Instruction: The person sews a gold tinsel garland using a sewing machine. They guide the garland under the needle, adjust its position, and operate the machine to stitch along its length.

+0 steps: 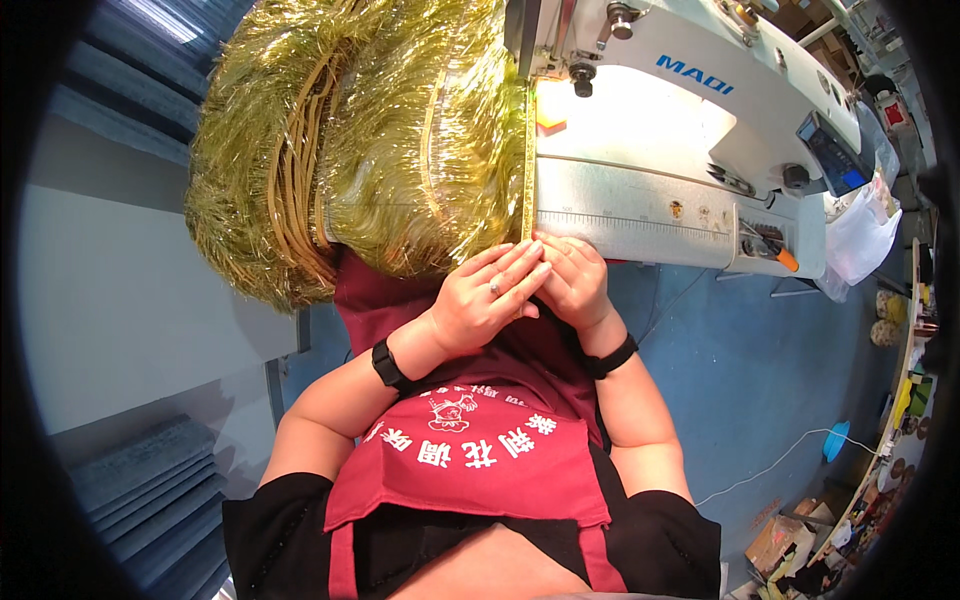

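Observation:
A narrow gold trim band (529,180) runs down from the sewing machine's needle area along the edge of the shiny green-gold tinsel fringe (400,150). At its near end my two hands meet at the front edge of the machine bed. My left hand (490,295), with a ring on it, has its fingers pressed together over the band's end, partly across the other hand. My right hand (576,282) is closed beside it, its fingertips on the band. What lies under the palms is hidden. The fringe heap bulges to the left, with several gold bands (295,170) looped over it.
The white sewing machine (690,60) stands at the far right, its bed (620,205) marked with a ruler scale. An orange-handled tool (785,258) sits in a tray beside a white plastic bag (865,235). A grey panel (130,300) stands left; a blue reel (836,442) lies right.

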A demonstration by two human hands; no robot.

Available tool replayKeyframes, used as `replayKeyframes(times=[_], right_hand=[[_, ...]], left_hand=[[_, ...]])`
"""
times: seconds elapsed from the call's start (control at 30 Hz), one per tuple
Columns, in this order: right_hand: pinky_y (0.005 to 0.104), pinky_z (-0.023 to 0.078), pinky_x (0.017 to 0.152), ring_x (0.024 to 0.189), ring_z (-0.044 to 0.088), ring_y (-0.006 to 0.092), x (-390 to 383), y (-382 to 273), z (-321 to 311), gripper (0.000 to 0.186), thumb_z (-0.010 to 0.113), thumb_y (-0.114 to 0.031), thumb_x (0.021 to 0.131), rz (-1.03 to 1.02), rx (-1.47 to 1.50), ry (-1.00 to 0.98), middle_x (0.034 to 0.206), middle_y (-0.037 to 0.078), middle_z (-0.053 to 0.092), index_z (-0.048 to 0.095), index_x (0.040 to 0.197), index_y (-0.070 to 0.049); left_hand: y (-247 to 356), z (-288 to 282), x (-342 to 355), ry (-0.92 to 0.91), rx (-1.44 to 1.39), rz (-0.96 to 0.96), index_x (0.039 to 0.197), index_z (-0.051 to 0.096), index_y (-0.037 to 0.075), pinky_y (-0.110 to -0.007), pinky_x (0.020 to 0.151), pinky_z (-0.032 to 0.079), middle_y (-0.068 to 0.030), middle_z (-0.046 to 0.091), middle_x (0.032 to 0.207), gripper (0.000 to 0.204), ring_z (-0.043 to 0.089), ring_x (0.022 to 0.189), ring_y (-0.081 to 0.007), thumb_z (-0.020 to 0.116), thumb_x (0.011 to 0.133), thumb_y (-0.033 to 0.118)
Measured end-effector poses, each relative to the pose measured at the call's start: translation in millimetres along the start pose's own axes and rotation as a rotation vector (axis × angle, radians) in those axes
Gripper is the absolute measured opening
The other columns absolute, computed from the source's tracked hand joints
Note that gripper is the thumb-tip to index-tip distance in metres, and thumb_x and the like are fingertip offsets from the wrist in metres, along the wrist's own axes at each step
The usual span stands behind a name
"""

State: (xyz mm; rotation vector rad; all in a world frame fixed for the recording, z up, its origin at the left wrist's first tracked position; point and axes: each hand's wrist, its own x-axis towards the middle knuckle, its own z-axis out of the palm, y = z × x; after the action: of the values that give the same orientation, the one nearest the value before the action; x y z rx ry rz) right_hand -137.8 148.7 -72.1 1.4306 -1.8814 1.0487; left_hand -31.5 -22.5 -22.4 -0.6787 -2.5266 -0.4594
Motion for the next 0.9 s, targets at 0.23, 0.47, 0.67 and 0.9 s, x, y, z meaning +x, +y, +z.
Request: replayKeyframes(times=[0.23,0.47,0.67,0.9], right_hand=[[0.0407,0.055,0.088,0.106,0.072,0.0271,2.4,1.0,-1.4,0.022,0.073,-0.02,0.082,0.019,0.0,-0.001,0.107,0.012,0.074,0.071,0.098,-0.005],[0.039,0.054,0.088,0.107,0.072,0.0256,3.7,2.7,0.0,0.018,0.07,-0.018,0.084,0.019,-0.014,0.001,0.108,0.011,0.074,0.07,0.096,-0.005],[0.0393,0.052,0.091,0.109,0.071,0.0249,3.6,5.2,3.3,0.019,0.069,-0.017,0.084,0.026,-0.038,-0.001,0.109,0.01,0.074,0.069,0.098,-0.005],[0.0393,0.052,0.091,0.11,0.071,0.0242,3.6,6.3,5.0,0.02,0.07,-0.018,0.084,0.035,-0.035,-0.005,0.111,0.009,0.074,0.069,0.099,-0.005]], left_hand=[[-1.3,1.2,2.6,-0.001,-0.014,-0.013,0.137,0.06,0.0,-0.044,0.109,0.047,-0.0175,0.06,0.142,0.052,0.061,0.128,-0.0307,0.066,0.095,0.031],[-2.0,0.1,6.1,-0.009,0.015,-0.016,0.137,0.059,0.0,-0.043,0.108,0.048,-0.0172,0.06,0.142,0.053,0.062,0.128,-0.0297,0.065,0.096,0.033],[-6.1,0.4,8.4,-0.004,0.011,-0.018,0.137,0.059,-0.001,-0.043,0.108,0.048,-0.0167,0.06,0.141,0.054,0.061,0.128,-0.03,0.063,0.097,0.035],[-7.3,0.3,9.2,-0.017,-0.005,-0.043,0.137,0.059,-0.001,-0.044,0.108,0.047,-0.0172,0.061,0.141,0.055,0.061,0.129,-0.0312,0.061,0.098,0.038]])
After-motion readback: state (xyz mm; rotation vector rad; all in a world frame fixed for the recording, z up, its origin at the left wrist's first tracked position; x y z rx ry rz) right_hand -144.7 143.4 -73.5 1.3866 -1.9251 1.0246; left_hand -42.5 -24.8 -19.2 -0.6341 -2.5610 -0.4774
